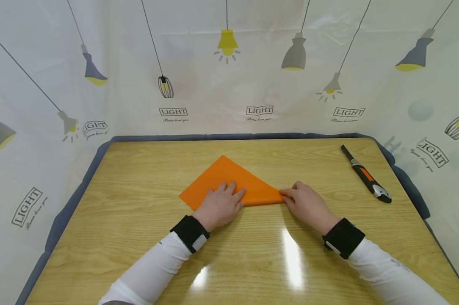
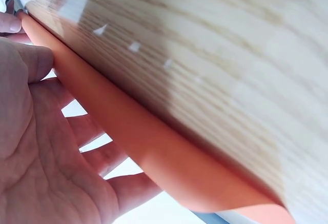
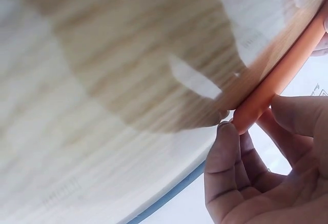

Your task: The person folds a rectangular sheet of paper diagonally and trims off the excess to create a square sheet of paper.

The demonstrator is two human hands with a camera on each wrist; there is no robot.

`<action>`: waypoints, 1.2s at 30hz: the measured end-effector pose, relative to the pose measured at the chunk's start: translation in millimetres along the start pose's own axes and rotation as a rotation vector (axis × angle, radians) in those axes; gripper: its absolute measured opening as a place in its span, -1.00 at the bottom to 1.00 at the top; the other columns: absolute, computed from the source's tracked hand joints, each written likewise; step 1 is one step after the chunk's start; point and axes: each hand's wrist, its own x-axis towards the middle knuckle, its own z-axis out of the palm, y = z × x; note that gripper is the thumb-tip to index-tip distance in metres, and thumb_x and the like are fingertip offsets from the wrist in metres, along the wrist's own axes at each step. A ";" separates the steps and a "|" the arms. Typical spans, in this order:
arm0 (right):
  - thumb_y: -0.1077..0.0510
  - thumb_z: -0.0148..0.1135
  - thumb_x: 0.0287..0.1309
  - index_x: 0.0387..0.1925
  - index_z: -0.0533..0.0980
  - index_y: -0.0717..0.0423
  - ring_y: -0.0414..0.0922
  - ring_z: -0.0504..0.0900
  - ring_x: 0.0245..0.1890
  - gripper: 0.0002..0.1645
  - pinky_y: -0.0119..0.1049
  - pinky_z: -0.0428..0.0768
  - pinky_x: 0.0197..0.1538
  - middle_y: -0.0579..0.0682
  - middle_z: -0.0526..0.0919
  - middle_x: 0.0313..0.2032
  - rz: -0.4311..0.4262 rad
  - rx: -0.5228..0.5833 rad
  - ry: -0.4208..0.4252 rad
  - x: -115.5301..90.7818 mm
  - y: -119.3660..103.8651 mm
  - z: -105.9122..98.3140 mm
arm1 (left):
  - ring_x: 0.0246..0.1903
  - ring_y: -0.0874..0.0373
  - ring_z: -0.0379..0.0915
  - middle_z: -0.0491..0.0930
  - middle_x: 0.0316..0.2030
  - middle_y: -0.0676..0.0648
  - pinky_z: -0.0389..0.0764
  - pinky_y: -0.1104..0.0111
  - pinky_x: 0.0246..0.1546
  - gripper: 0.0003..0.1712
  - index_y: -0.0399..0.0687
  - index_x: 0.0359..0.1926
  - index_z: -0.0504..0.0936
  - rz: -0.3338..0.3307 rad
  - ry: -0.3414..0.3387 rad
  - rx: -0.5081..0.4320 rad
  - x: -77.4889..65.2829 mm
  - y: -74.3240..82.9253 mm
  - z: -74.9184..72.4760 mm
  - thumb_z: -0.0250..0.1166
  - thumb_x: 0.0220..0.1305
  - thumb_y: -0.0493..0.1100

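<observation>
An orange sheet of paper (image 1: 229,171) lies folded over into a rough triangle on the wooden table, its point toward the far side. Along the near edge the fold is still rounded, a soft curve in the left wrist view. My left hand (image 1: 219,206) rests on the paper's left part with fingers spread. Seen from below, the thumb of that hand (image 2: 46,131) touches the folded edge. At the right corner my right hand (image 1: 307,205) pinches the paper. Its thumb and fingers (image 3: 224,147) meet at the end of the fold in the right wrist view.
A long black tool (image 1: 366,176) with an orange panel and a silver part near its end lies at the back right of the table (image 1: 138,178). White sheeting (image 1: 214,84) printed with lamps hangs around the table, past its dark blue rim (image 1: 229,137).
</observation>
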 end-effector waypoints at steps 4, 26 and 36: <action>0.21 0.33 0.35 0.14 0.67 0.21 -0.12 0.38 -0.44 -0.63 -0.26 0.40 -0.35 0.01 0.49 -0.35 -0.020 -0.016 -0.002 -0.9 -0.3 -0.2 | 0.52 -0.17 0.01 0.07 0.58 -0.15 0.29 -0.20 0.34 -0.38 0.28 0.62 0.14 -0.001 0.001 -0.006 -0.3 0.4 -0.3 -0.20 0.66 0.20; 0.22 0.33 0.35 0.16 0.65 0.24 -0.09 0.40 -0.42 -0.61 -0.24 0.42 -0.33 0.06 0.50 -0.33 -0.031 -0.056 -0.006 -1.3 -0.2 1.9 | 0.53 -0.19 -0.02 0.04 0.59 -0.16 0.26 -0.23 0.34 -0.37 0.27 0.63 0.11 -0.017 -0.008 -0.022 0.0 2.0 -1.2 -0.21 0.66 0.20; 0.24 0.32 0.35 0.15 0.66 0.25 -0.10 0.37 -0.43 -0.63 -0.25 0.40 -0.34 0.05 0.47 -0.35 -0.053 -0.075 -0.001 -0.7 0.5 3.5 | 0.52 -0.19 0.00 0.05 0.58 -0.17 0.28 -0.24 0.32 -0.36 0.27 0.63 0.11 -0.023 0.001 -0.006 1.0 2.6 0.8 -0.21 0.65 0.20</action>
